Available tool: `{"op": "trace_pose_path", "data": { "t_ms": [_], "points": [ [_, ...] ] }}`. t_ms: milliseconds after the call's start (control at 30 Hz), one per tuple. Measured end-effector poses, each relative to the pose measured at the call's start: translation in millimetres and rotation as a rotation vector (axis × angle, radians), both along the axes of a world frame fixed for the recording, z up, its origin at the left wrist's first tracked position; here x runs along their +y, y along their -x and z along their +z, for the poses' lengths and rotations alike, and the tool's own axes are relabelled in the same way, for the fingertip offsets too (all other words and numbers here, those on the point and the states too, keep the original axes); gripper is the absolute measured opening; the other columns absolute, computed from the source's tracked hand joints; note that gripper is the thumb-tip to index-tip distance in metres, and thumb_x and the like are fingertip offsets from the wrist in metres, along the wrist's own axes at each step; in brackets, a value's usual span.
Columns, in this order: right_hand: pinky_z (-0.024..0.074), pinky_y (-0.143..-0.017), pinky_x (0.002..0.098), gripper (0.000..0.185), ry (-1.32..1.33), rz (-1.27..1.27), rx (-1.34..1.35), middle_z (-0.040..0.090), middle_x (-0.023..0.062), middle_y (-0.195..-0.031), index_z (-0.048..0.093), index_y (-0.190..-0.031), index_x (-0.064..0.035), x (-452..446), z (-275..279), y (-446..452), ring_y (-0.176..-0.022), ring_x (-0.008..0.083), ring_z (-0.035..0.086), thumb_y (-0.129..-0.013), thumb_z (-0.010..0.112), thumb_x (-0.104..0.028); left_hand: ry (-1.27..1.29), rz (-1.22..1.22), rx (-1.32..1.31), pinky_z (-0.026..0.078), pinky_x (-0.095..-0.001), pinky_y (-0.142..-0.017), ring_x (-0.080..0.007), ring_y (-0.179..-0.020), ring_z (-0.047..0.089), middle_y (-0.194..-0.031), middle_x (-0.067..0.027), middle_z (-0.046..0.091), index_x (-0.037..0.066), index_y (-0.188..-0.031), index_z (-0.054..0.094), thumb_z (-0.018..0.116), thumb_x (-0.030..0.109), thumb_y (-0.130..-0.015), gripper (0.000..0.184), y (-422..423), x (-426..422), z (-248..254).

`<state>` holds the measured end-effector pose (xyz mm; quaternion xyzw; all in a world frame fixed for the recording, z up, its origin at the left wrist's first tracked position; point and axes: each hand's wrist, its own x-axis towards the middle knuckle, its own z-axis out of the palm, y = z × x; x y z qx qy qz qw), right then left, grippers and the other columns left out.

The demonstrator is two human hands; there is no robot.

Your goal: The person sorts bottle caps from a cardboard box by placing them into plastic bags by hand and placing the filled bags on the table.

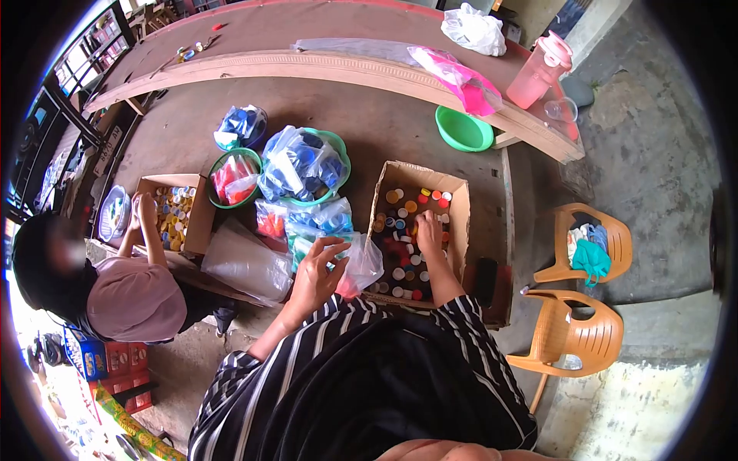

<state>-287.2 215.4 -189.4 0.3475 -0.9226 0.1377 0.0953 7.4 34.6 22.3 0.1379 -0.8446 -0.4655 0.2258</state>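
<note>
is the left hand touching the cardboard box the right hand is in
Apart: the head view shows the left hand left of the cardboard box, a clear plastic bag visible in the gap between them.

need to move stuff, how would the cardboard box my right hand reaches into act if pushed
The cardboard box would probably slide rather than tip, looking wide and low. Its thin walls may flex. Scattered caps inside could shift.
</note>
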Motion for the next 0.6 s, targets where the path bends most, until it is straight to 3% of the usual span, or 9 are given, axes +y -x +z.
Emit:
{"op": "trace_pose_path", "data": {
  "t_ms": [167, 267, 367, 467, 600],
  "points": [
    [0.0478, -0.083, 0.0448, 0.015, -0.025, 0.047, -0.149, 0.060, 0.0129, -0.093, 0.057, -0.090, -0.0060, 8, -6, 13, -0.094, 0.0346, 0.060, -0.080, 0.065, 0.001, 0.012, 0.042, -0.001, 0.054, -0.0340, -0.065, -0.0253, -0.076, 0.069, -0.118, -0.0152, 0.062, 0.003, -0.116, 0.067, 0.065, 0.004, -0.089, 0.027, -3, -5, -1],
    [0.0485, -0.081, 0.0469, 0.011, 0.232, -0.012, -0.155, 0.061, 0.0154, -0.095, 0.059, -0.090, -0.0059, 5, 0, 7, -0.094, 0.0359, 0.061, -0.082, 0.065, 0.000, 0.019, 0.049, -0.008, 0.055, -0.0338, -0.064, -0.0258, -0.077, 0.069, -0.119, -0.0161, 0.062, 0.003, -0.116, 0.066, 0.064, 0.004, -0.090, 0.027, 0, -7, -2],
    [0.0497, -0.082, 0.0470, 0.006, 0.191, 0.118, -0.172, 0.061, 0.0176, -0.095, 0.064, -0.089, -0.0068, 10, 6, -1, -0.095, 0.0369, 0.061, -0.083, 0.067, -0.008, -0.022, 0.038, -0.020, 0.055, -0.0338, -0.064, -0.0259, -0.077, 0.069, -0.119, -0.0164, 0.062, 0.002, -0.117, 0.066, 0.064, 0.005, -0.090, 0.027, 2, -5, -4],
    [0.0509, -0.084, 0.0453, 0.006, 0.087, 0.059, -0.192, 0.061, 0.0187, -0.101, 0.070, -0.088, -0.0079, 5, 1, -12, -0.098, 0.0364, 0.060, -0.083, 0.067, -0.011, -0.013, 0.016, -0.013, 0.055, -0.0337, -0.065, -0.0259, -0.077, 0.069, -0.119, -0.0164, 0.063, 0.002, -0.117, 0.066, 0.064, 0.005, -0.090, 0.027, 5, -6, -3],
    [0.0512, -0.080, 0.0479, 0.010, -0.030, 0.074, -0.113, 0.061, 0.0174, -0.094, 0.070, -0.085, -0.0075, 3, -1, -9, -0.095, 0.0370, 0.062, -0.083, 0.070, -0.017, -0.006, 0.006, 0.001, 0.055, -0.0336, -0.065, -0.0257, -0.077, 0.069, -0.118, -0.0162, 0.063, 0.002, -0.116, 0.066, 0.064, 0.005, -0.090, 0.027, 5, -7, -2]
  ]
}}
